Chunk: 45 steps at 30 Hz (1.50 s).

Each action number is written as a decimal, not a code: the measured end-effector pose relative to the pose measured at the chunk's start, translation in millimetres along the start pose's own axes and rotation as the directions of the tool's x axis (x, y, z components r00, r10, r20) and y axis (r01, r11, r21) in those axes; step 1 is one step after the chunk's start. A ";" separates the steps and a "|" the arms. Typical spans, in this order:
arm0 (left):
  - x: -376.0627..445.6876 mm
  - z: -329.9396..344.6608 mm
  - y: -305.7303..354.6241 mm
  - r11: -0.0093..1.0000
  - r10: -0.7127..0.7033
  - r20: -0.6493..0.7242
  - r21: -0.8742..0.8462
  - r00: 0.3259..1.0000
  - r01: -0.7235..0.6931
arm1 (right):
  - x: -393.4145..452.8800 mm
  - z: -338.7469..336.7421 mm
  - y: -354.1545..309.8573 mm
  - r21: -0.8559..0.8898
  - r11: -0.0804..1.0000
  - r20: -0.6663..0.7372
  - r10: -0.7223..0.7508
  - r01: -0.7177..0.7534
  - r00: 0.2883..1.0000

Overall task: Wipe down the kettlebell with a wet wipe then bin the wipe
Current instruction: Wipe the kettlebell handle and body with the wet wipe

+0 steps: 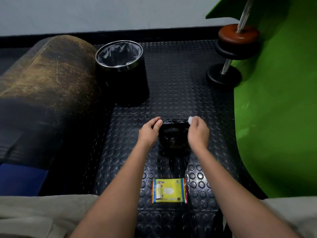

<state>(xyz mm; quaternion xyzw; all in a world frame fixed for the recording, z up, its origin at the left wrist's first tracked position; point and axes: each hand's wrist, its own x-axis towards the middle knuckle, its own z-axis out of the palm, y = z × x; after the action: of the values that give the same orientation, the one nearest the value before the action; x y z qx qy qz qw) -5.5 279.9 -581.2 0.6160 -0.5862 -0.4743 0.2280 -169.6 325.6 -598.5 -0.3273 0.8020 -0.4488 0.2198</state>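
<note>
A black kettlebell [173, 138] stands on the studded black floor mat, its surface glistening. My left hand [149, 130] grips the left end of its handle. My right hand [197, 130] pinches a small crumpled white wet wipe [190, 120] against the handle's right end. A black bin [125, 73] with a steel rim and a clear liner stands open on the mat beyond the kettlebell, to the left. The yellow wet-wipe pack [169, 190] lies flat on the mat close to me.
A worn brown and black padded roll [46, 83] lies along the left. At the right rises a green curved panel [277, 100], with dumbbells [229, 54] leaning against it at the back right. My knees in light trousers frame the bottom corners.
</note>
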 end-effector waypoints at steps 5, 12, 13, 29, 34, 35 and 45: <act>1.8 -4.1 -1.8 1.000 -0.007 -0.008 -0.001 1.000 0.007 | -17.5 15.4 12.9 -0.204 0.857 -0.020 -0.488 0.474 0.873; 0.4 -2.8 0.5 1.000 -0.010 0.009 -0.014 1.000 0.010 | -13.9 4.7 33.6 -0.073 0.868 -0.040 -0.494 0.490 0.869; -0.2 -2.4 1.2 1.000 -0.008 0.010 -0.014 1.000 0.008 | -14.0 6.2 33.4 -0.037 0.904 -0.062 -0.428 0.426 0.902; -0.1 -3.5 -0.5 0.999 -0.032 -0.018 -0.015 0.999 0.032 | -13.4 13.7 5.5 0.054 0.996 -0.084 -0.066 0.071 0.994; 0.4 -4.0 -0.2 1.000 -0.021 -0.017 -0.007 1.000 0.020 | -21.3 18.4 18.8 -0.260 0.850 0.019 -0.469 0.458 0.883; 0.4 -3.9 -0.1 1.000 -0.020 -0.015 -0.006 1.000 0.020 | -23.2 17.7 19.0 -0.284 0.816 0.059 -0.509 0.503 0.859; -1.2 -0.1 1.3 1.000 -0.004 -0.001 -0.004 1.000 0.004 | -22.1 9.1 40.2 0.026 0.971 -0.085 -0.236 0.239 0.968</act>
<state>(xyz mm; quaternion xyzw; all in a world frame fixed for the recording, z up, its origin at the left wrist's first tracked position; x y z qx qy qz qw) -5.9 280.7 -579.7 0.6171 -0.5838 -0.4755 0.2285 -161.7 351.7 -636.4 -0.3984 0.7572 -0.4990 0.1378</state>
